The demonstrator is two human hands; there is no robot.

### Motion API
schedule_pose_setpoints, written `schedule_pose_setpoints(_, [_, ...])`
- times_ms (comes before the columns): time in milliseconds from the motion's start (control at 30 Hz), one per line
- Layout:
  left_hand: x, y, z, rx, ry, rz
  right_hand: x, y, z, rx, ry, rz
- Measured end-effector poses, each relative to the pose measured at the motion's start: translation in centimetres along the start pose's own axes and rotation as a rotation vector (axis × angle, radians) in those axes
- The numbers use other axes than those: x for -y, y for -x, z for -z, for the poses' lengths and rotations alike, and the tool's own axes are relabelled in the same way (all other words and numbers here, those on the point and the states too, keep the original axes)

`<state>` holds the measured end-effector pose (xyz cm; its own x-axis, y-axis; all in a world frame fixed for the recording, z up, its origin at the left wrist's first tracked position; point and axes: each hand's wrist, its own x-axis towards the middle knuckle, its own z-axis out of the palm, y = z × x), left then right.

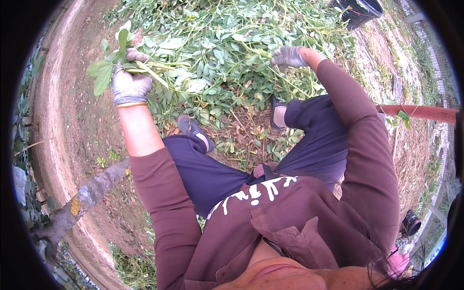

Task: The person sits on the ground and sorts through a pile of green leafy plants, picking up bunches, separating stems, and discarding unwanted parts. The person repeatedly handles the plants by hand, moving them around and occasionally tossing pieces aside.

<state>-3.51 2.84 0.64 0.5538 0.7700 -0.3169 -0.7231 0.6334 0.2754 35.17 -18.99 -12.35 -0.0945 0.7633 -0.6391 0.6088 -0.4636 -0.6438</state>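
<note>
My left hand (132,78), in a pale knitted glove, is closed round a bunch of leafy green stems (156,69); broad leaves stick out past the thumb side and cut or bare stem ends point right. My right hand (288,57), in a similar grey glove, is at the right of a large heap of leafy plants (217,47). Its fingers are curled and slightly blurred beside a green stem; whether they grip it I cannot tell. The heap spreads in front of my feet, both in dark shoes.
A black bucket (359,12) stands at the heap's far right edge. A thick grey pole (90,192) lies at the left, a reddish pole (420,111) at the right. Bare soil (83,119) borders the heap on the left; mesh fencing (440,83) runs along the right rim. Another dark container (411,222) is at lower right.
</note>
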Motion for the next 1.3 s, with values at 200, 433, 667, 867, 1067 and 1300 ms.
schedule_pose_setpoints(200, [2.4, -0.5, 0.0, 0.013, -0.096, 0.033, 7.8, 4.3, 4.6, -0.569, -0.384, 0.468])
schedule_pose_setpoints(433, [5.4, -0.7, -0.7, 0.063, -0.096, 0.137, 10.6, 8.3, 6.3, -0.662, -0.729, 0.784])
schedule_pose_setpoints(667, [6.5, -1.9, -0.3, 0.041, -0.176, 0.115, 9.0, 6.3, 6.9, -0.729, -0.822, 0.332])
schedule_pose_setpoints(867, [6.6, -2.1, -0.1, -0.006, -0.206, 0.092, 9.5, 7.7, 7.9, -0.622, -0.817, 0.597])
schedule_pose_setpoints(1067, [8.1, -2.3, 0.1, 0.007, -0.3, 0.154, 10.8, 3.9, 6.1, -0.552, -0.812, 0.505])
schedule_pose_setpoints(1300, [11.6, -1.5, 0.9, 0.242, -0.272, 0.522, 15.0, 2.1, 2.7, -0.551, -0.603, 0.621])
